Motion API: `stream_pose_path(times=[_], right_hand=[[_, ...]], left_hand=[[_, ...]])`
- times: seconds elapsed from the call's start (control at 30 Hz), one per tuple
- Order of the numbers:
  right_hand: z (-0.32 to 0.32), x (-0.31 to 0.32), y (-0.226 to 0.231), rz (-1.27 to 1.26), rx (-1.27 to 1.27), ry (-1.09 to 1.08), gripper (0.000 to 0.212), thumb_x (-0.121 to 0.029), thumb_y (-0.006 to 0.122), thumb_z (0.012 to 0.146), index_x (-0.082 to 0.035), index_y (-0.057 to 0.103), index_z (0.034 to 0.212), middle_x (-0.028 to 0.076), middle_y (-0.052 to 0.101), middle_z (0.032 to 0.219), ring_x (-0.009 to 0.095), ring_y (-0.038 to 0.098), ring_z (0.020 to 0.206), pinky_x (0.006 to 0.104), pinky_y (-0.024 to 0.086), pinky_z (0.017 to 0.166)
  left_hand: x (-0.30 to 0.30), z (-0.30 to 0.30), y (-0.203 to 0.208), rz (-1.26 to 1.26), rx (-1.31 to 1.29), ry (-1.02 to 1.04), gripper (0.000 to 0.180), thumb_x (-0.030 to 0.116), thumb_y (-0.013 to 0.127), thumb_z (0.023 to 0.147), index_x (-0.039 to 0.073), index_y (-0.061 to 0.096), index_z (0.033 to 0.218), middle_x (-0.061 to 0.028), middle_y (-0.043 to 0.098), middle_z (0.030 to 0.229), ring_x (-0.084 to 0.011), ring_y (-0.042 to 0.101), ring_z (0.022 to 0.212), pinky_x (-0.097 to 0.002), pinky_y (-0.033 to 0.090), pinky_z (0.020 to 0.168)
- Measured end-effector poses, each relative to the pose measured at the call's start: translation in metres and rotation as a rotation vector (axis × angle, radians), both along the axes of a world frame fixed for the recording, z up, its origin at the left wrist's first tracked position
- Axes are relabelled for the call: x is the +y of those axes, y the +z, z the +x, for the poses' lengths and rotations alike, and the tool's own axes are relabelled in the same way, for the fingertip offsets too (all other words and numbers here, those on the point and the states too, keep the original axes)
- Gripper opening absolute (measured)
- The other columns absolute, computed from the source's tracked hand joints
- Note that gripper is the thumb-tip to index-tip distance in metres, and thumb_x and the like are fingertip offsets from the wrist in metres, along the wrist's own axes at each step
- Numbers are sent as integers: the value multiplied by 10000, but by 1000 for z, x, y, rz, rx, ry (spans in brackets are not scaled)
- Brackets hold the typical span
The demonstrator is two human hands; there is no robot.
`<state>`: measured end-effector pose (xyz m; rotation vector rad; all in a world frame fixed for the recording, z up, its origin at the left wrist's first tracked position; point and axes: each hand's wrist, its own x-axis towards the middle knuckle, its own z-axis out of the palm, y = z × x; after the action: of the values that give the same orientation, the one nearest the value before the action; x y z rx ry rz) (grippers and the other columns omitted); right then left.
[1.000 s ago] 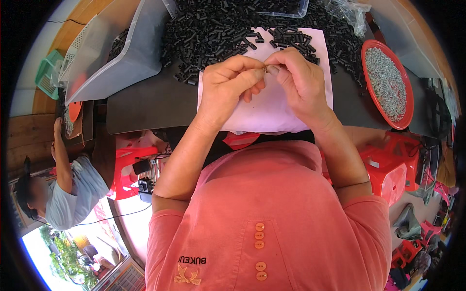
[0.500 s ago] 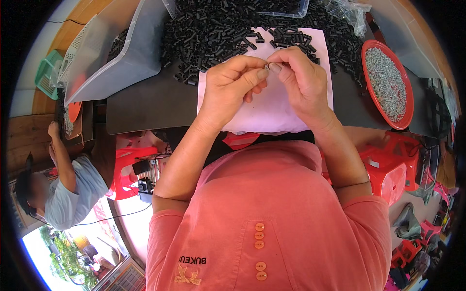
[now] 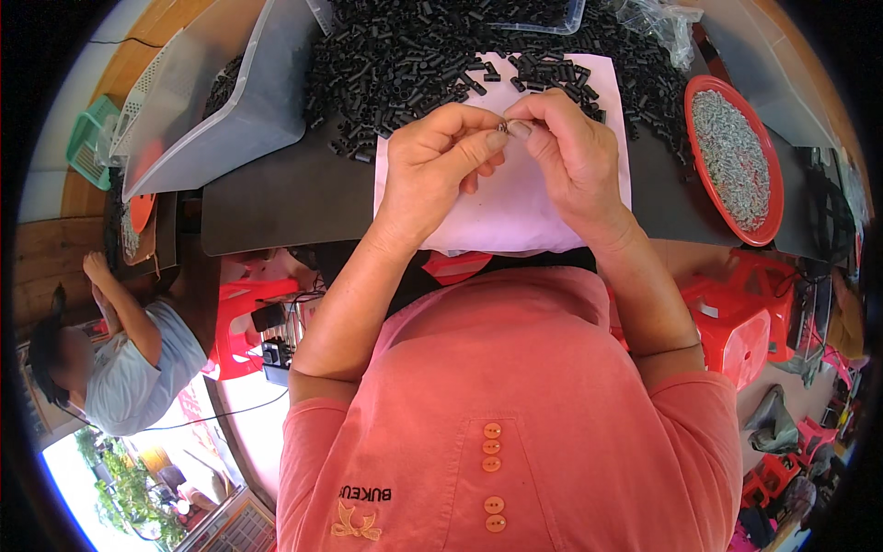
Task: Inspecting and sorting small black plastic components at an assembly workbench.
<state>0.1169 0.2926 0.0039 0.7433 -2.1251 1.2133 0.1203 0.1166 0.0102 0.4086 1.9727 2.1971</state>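
Over a pale pink sheet [image 3: 515, 212], my two hands meet with their fingertips together. My left hand [image 3: 440, 156] is closed, thumb and forefinger pinching a tiny metal piece [image 3: 503, 128] whose kind is too small to tell. From the other side my right hand [image 3: 575, 152] is closed too, its thumb and forefinger pressed at the same piece. Just beyond the fingers, a large heap of small black plastic tubular parts [image 3: 395, 83] covers the far table, some lying on the sheet's far edge.
A red round tray [image 3: 780, 184] of small silvery metal parts [image 3: 731, 156] stands at the right. Translucent plastic bins [image 3: 267, 110] flank the heap. Crumpled clear plastic [image 3: 676, 32] lies at the back right. At far left another person [image 3: 138, 368] sits; red stools [image 3: 736, 340] stand below the table.
My hands stay almost in place, with the tiny piece turned slightly between the fingertips. At far left, the other person's hand has drawn back a little from the table.
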Motion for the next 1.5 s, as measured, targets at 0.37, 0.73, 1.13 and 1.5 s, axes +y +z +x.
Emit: stream_pose_path(times=[0.37,0.73,1.13,1.5], right_hand=[[0,-1,0,-4,22,2,163,42,584,813,-46,597,950,114,627,784,286,652,667,353,508,583],[1,0,1,0,4,5,162,43,575,819,-47,597,952,117,629,794,288,654,679,354,507,590],[3,0,-1,17,-37,17,62,-12,583,918,0,594,979,81,601,818,167,593,692,255,463,619],[1,0,1,-22,-64,49,128,33,580,834,-31,590,945,128,640,814,291,667,713,344,518,611]], left_hand=[[1,0,0,35,3,46,103,84,634,922,5,674,973,-30,654,748,-51,567,619,-183,429,489],[1,1,0,-24,38,74,90,90,647,904,14,672,945,-14,653,738,-39,555,605,-180,421,492],[3,5,2,-120,164,140,100,99,652,892,0,665,887,1,634,693,-32,516,584,-194,411,520],[2,2,1,-116,188,118,103,100,638,899,1,656,878,-5,638,693,-38,532,591,-197,419,522]])
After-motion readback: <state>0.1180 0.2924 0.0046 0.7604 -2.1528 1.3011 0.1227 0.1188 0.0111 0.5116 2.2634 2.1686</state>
